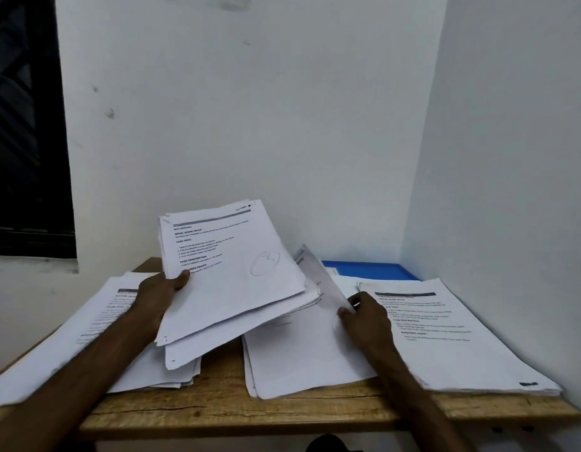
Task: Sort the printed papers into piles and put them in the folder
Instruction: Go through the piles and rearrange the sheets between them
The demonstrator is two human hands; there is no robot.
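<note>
My left hand (158,293) grips a thick stack of printed papers (230,272), tilted up above the table, thumb on the top sheet. My right hand (364,316) pinches a single sheet (318,282) that stands curled up over the middle pile (299,357). A left pile (87,324) lies under my left forearm. A right pile (452,334) lies flat by the right wall. The blue folder (370,270) lies at the back, partly hidden under papers.
The wooden table (224,409) stands in a corner, with white walls behind and to the right. A dark window (25,132) is at the left. A dark object (328,445) shows below the table's front edge.
</note>
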